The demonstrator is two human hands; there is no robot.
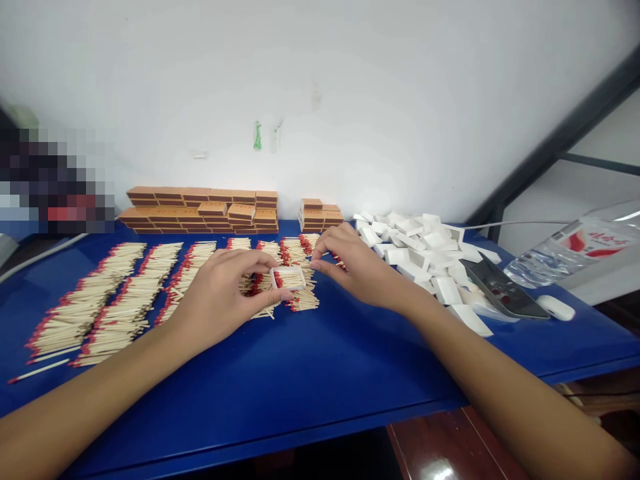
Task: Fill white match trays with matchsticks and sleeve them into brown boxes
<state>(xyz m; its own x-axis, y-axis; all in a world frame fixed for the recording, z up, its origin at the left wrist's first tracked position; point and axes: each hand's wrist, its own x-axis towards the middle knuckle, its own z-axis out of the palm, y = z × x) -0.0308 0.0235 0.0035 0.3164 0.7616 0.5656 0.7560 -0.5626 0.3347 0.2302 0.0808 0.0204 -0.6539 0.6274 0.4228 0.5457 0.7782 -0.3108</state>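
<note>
A small white matchbox tray (301, 283) with red-headed matches inside is held between the thumb and fingers of my left hand (220, 288). Just to its right, my right hand (350, 261) is bent over the rightmost rows of matches, thumb and fingertips close together in a pinch. What lies between those fingertips, if anything, is too small to make out. Red match heads show behind that hand. Under and behind the tray lie short rows of loose matches (300, 252). Longer rows of matches (95, 293) spread across the left of the blue table (300, 387).
Stacked brown matchboxes (200, 213) line the wall, with a smaller stack (320, 215) beside them. On the right are a heap of white trays (415, 243), a dark phone (503, 290), a white mouse-like object (556, 307) and a tilted plastic bottle (565, 250).
</note>
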